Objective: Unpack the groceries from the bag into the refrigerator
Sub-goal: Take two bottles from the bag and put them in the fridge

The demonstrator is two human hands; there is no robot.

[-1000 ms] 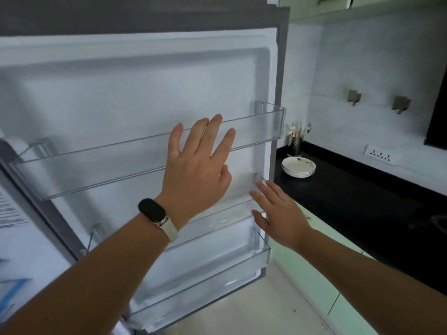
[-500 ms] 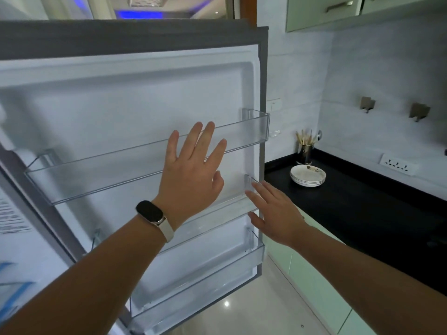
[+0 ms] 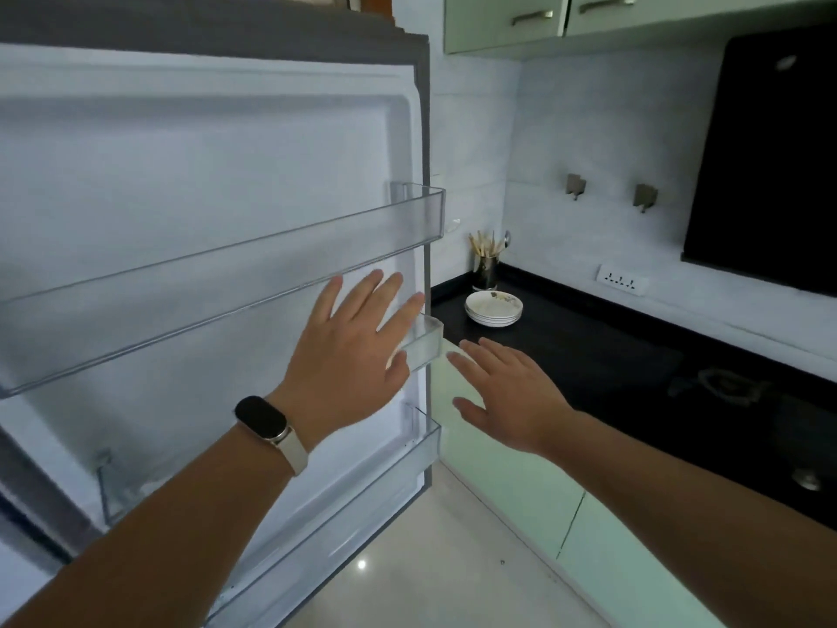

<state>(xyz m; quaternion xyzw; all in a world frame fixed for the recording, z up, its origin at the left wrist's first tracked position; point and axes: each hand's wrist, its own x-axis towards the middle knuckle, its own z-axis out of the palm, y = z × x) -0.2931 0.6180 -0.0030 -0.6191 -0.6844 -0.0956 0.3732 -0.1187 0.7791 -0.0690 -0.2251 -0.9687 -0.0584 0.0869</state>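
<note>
White door liner (image 3: 204, 174), black countertop (image 3: 589, 355).

Door (image 3: 204, 151) runs off the top and left edges, so its full width is lost. Top shelf (image 3: 226, 283) slides out of frame on the left too. Left hand (image 3: 348, 355) covers the middle shelf (image 3: 428, 342): only that shelf's right corner peeks out, and whether the palm touches the door can't be called from here. Forearm (image 3: 158, 514) blocks part of the bottom shelf (image 3: 362, 505). Right hand (image 3: 507, 392): its arm (image 3: 679, 514) is cut by the right and bottom edges. Sticks in the holder (image 3: 487, 269) are too small to name. Burner (image 3: 724, 385) is a dark smear. Hood (image 3: 770, 151) is clipped at the right edge.
</note>
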